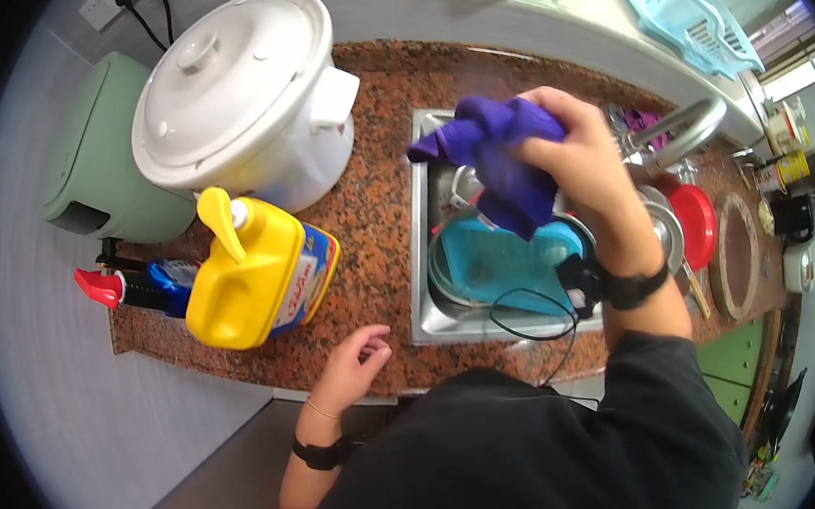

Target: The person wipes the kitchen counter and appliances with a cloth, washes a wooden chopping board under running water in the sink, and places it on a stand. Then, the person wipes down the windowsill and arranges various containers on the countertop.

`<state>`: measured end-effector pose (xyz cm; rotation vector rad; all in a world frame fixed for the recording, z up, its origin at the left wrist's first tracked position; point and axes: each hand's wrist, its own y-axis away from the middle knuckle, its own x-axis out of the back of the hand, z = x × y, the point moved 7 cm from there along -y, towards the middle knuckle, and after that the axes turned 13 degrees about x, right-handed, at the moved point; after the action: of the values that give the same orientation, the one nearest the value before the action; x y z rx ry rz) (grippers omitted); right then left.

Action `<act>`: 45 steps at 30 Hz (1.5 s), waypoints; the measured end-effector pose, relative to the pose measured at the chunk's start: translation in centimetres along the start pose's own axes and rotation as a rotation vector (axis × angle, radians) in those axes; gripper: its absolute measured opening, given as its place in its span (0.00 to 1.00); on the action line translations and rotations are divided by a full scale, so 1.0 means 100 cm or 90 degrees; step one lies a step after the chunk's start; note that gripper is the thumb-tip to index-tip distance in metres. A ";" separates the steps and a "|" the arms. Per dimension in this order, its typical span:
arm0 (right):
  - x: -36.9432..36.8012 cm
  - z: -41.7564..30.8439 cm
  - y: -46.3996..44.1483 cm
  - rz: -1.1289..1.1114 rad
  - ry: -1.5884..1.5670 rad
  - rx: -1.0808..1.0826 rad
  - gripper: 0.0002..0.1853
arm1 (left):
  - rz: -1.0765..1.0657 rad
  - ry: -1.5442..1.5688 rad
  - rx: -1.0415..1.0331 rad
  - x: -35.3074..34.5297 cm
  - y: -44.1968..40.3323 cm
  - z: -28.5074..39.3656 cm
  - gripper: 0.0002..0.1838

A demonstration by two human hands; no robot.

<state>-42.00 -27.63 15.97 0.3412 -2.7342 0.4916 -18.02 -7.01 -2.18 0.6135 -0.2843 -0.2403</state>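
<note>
Gripped purple cloth (517,182) bunched in right hand (578,151) above sink (414,255), had left hand (356,362) empty and half-curled near tabletop (372,223) edge, and risked snagging black cable (527,338) on blue tray (498,262) if swung low, given slack loop over sink.

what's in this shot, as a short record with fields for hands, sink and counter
right hand: gripping a bunched purple cloth above the sink
left hand: by the counter edge, fingers loosely curled, nothing visible in it
in sink: blue tray, other dishes partly hidden
counter, left of sink: white pot with lid on, yellow jug with pump
above sink's right side: tap
</note>
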 end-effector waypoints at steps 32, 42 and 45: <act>0.572 0.136 0.344 0.002 0.525 -0.520 0.15 | -0.083 -0.375 -0.329 -0.359 -0.114 0.369 0.14; 0.556 0.265 0.166 -0.154 0.634 -0.152 0.18 | 0.117 -0.574 -0.255 -0.417 -0.309 0.405 0.18; 0.551 0.331 0.139 -0.185 0.714 -0.195 0.18 | 0.170 -0.567 -0.235 -0.429 -0.339 0.399 0.21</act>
<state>-105.83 -36.87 3.13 0.2571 -1.5954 0.0987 -75.91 -41.96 0.66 0.0636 -1.1446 -0.2880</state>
